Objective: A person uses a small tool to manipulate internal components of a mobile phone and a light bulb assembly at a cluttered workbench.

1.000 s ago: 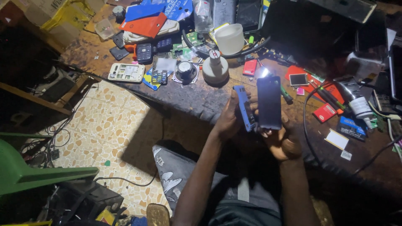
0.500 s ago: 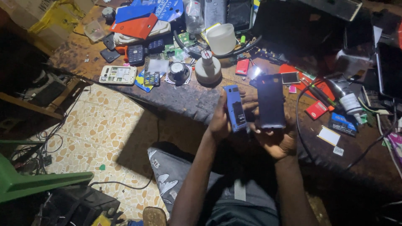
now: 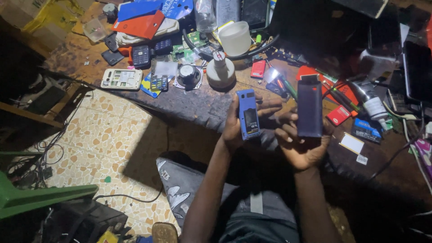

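— What have you got in your hands?

— Your left hand [image 3: 236, 128] grips a small blue phone body [image 3: 248, 113], upright, just left of the frame's centre, thumb on its near edge and fingers spread behind it. Your right hand [image 3: 302, 145] clasps a dark blue back cover [image 3: 309, 108], also upright, just right of centre, its lower end sitting in your palm with the fingers curled at its left edge. The two pieces stand near each other, apart, over the front edge of the workbench [image 3: 198, 101].

— And what lies beyond them?

— Straight above the phone body sits a pale round lamp base [image 3: 220, 72] with a white plastic cup [image 3: 235, 38] behind it. Left of that is a small round speaker [image 3: 187, 75], then a white phone shell [image 3: 121, 78] lying flat near the bench's left edge. An orange cover [image 3: 139, 24] and a blue one [image 3: 137, 8] rest at the upper left. To the right of your cover, a red card [image 3: 338, 115] and a white label [image 3: 351, 143] lie on the bench.

— Below your hands?

— Patterned floor tiles [image 3: 108, 135] at the left, and a green plastic chair [image 3: 40, 195] in the lower left corner.
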